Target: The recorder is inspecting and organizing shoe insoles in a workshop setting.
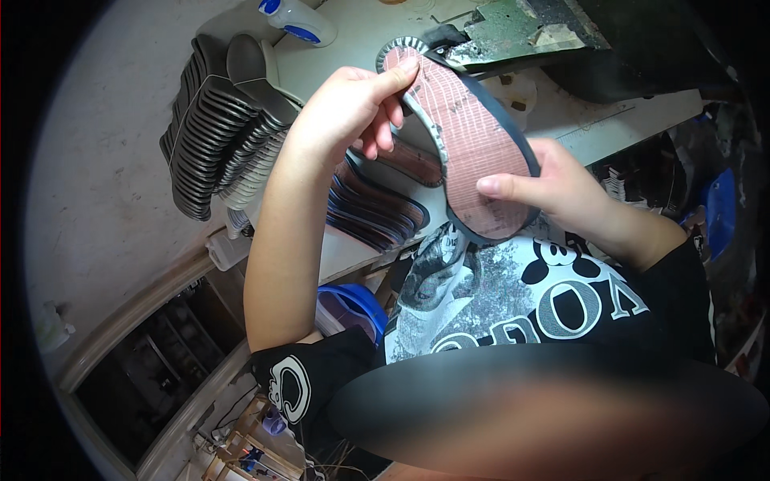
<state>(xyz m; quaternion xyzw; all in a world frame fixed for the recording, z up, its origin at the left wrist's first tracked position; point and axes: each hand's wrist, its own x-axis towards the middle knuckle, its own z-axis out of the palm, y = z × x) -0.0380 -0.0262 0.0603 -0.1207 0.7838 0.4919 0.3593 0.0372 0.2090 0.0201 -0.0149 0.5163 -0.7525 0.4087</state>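
A shoe insole (469, 132) with a pinkish, grid-lined face and a dark edge is held up in front of my chest. My left hand (361, 108) pinches its narrower far end, thumb on the pink face, where a pleated grey-white strip curls round the rim. Around the wide near end, my right hand (545, 184) grips the dark edge with its thumb flat on the face. Behind the held piece, another pinkish insole (413, 160) partly shows. Below my left hand lies a row of stacked dark-edged insoles (373, 208).
Bundled dark soles (212, 128) stand at the left by the wall. A white bottle with blue parts (301, 22) lies at the far edge of the table (353, 56). A worn green machine (521, 36) sits at the back. A blue basin (353, 305) is below the table.
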